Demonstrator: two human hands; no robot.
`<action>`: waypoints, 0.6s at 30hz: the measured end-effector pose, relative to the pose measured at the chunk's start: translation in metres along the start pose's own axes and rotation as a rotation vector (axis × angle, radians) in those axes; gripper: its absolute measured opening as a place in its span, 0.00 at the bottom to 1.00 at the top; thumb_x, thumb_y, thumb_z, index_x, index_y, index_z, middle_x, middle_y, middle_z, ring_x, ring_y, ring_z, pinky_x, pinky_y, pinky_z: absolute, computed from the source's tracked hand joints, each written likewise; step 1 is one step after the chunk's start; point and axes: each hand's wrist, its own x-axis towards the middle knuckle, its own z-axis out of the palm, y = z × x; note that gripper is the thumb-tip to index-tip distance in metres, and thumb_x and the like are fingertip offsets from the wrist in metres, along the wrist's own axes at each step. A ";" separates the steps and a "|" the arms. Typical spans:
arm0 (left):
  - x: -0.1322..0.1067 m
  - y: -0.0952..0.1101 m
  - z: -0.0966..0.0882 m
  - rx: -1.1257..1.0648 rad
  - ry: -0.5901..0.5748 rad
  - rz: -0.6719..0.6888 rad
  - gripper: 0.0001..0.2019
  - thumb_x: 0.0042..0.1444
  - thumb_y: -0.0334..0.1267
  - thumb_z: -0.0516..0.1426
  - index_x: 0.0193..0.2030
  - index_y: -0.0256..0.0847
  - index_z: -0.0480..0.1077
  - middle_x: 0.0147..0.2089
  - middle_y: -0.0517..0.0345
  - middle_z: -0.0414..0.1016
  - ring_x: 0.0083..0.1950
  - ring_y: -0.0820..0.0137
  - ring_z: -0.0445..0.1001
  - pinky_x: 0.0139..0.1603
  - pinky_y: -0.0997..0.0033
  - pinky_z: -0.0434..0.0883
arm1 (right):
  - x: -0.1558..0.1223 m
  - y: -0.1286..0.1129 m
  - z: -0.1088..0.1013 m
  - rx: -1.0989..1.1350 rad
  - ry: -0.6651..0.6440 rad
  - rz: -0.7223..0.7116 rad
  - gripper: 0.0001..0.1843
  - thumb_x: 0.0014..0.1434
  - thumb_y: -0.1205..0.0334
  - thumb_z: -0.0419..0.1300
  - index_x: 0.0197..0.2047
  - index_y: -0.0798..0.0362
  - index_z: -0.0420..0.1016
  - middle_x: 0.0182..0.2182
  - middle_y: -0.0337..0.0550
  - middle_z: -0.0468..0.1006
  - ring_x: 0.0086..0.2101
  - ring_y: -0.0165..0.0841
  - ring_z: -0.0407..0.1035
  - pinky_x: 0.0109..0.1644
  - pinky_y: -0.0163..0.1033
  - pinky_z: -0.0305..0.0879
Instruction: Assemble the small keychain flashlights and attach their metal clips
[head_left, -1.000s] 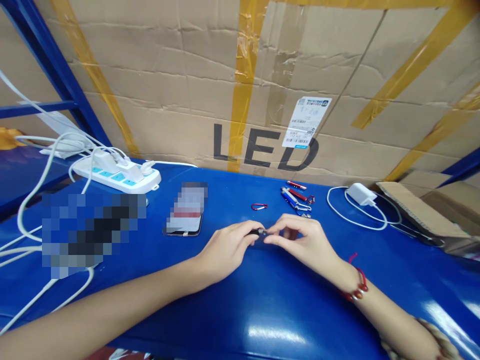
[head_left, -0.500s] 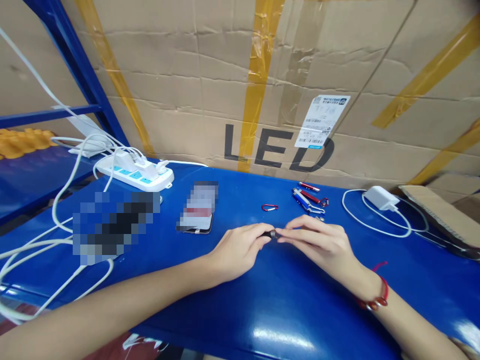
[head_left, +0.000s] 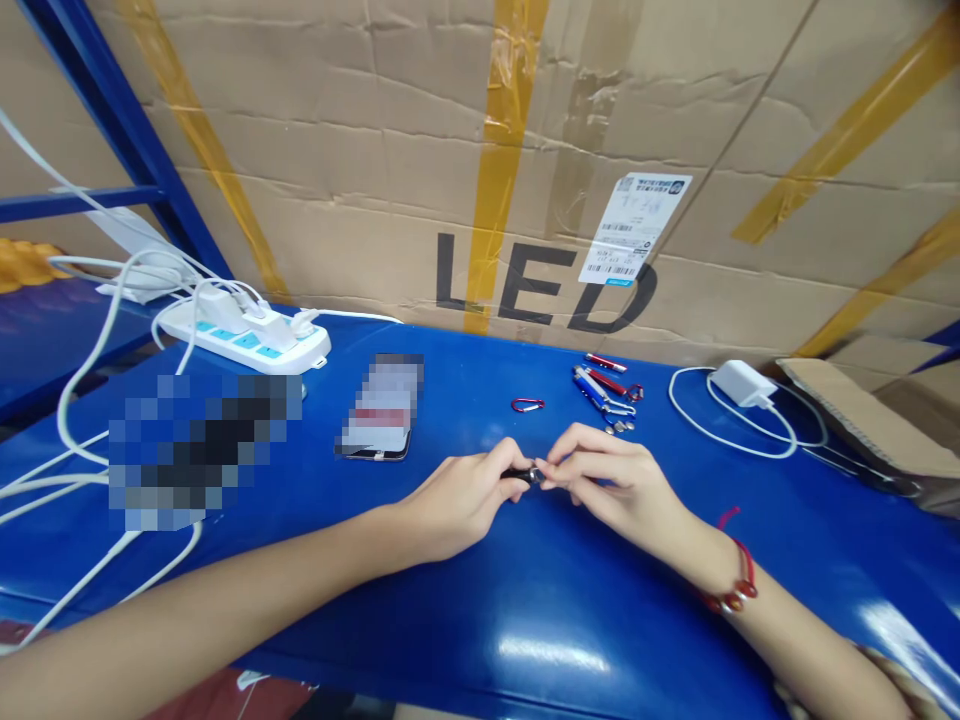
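Note:
My left hand (head_left: 457, 507) pinches a small black flashlight (head_left: 517, 475), most of it hidden by the fingers. It has a shiny metal end (head_left: 535, 476). My right hand (head_left: 611, 485) closes thumb and fingertips at that end; whether a tiny part sits between them is hidden. Just beyond the hands lies a red carabiner clip (head_left: 528, 405). Farther right are a blue flashlight (head_left: 589, 389) with a silver clip, a red flashlight (head_left: 607, 383) with a red clip, and another red tube (head_left: 606, 362). Several small silver button cells (head_left: 619, 428) lie near my right fingers.
A phone (head_left: 382, 408) and a blurred-out dark object (head_left: 217, 450) lie on the blue table (head_left: 480, 620). White cables surround a power strip (head_left: 247, 338) at left. A charger (head_left: 742, 383) with its cable is at right. A large cardboard box (head_left: 360, 160) stands behind.
The view has shifted slightly, so everything sits a little farther left. Both hands stay together at the black flashlight, with the fingers changed slightly and more button cells visible.

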 end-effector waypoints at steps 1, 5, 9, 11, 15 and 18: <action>0.000 0.000 0.000 0.004 -0.006 0.002 0.05 0.61 0.35 0.44 0.36 0.42 0.58 0.39 0.60 0.72 0.38 0.70 0.71 0.39 0.71 0.66 | 0.000 0.000 0.000 -0.015 -0.006 -0.008 0.11 0.60 0.66 0.52 0.31 0.53 0.74 0.30 0.43 0.72 0.25 0.25 0.67 0.26 0.30 0.62; -0.001 -0.001 0.000 0.023 -0.028 0.031 0.05 0.61 0.35 0.44 0.35 0.42 0.58 0.42 0.58 0.72 0.42 0.69 0.72 0.40 0.71 0.66 | -0.001 -0.001 -0.002 -0.122 -0.060 -0.040 0.11 0.60 0.68 0.52 0.31 0.53 0.74 0.29 0.42 0.72 0.25 0.25 0.66 0.27 0.29 0.60; 0.000 0.000 0.000 0.016 -0.034 0.083 0.04 0.62 0.33 0.45 0.36 0.42 0.58 0.44 0.58 0.72 0.44 0.70 0.72 0.42 0.73 0.67 | -0.001 -0.004 -0.003 -0.206 -0.090 -0.026 0.11 0.60 0.65 0.52 0.29 0.53 0.73 0.25 0.40 0.71 0.23 0.24 0.63 0.26 0.29 0.57; 0.000 0.000 0.000 0.018 -0.019 0.092 0.04 0.62 0.33 0.45 0.37 0.42 0.59 0.44 0.58 0.72 0.45 0.70 0.71 0.43 0.73 0.67 | -0.001 -0.005 -0.001 -0.171 -0.077 0.001 0.12 0.60 0.64 0.52 0.27 0.54 0.73 0.24 0.40 0.70 0.23 0.24 0.63 0.27 0.29 0.57; 0.001 -0.002 0.002 0.043 0.028 0.104 0.05 0.61 0.32 0.46 0.37 0.42 0.61 0.45 0.57 0.73 0.46 0.70 0.71 0.45 0.73 0.66 | 0.002 -0.006 0.005 -0.020 -0.006 0.115 0.13 0.56 0.60 0.57 0.22 0.55 0.69 0.22 0.39 0.68 0.22 0.25 0.62 0.25 0.30 0.57; 0.002 -0.005 0.003 0.093 0.072 0.113 0.06 0.61 0.32 0.47 0.38 0.41 0.63 0.43 0.57 0.73 0.45 0.70 0.71 0.46 0.73 0.66 | 0.004 -0.008 0.010 0.101 0.026 0.291 0.16 0.54 0.57 0.59 0.18 0.55 0.65 0.20 0.37 0.66 0.19 0.24 0.60 0.22 0.30 0.56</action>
